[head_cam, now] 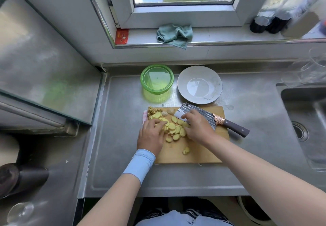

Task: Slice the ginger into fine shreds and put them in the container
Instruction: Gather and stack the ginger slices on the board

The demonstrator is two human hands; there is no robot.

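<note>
here, left hand point(151, 135) and right hand point(198, 128) loose-fingered on ginger slices point(173, 129), green container point(156, 96) and white bowl point(199, 84) behind board point(199, 153)

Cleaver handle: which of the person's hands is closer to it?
Right. The right hand is over the blade, next to the cleaver handle; the left hand rests on the ginger slices, farther off.

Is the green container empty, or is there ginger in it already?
Empty: nothing yellow shows inside the green container; the ginger slices lie on the cutting board.
</note>
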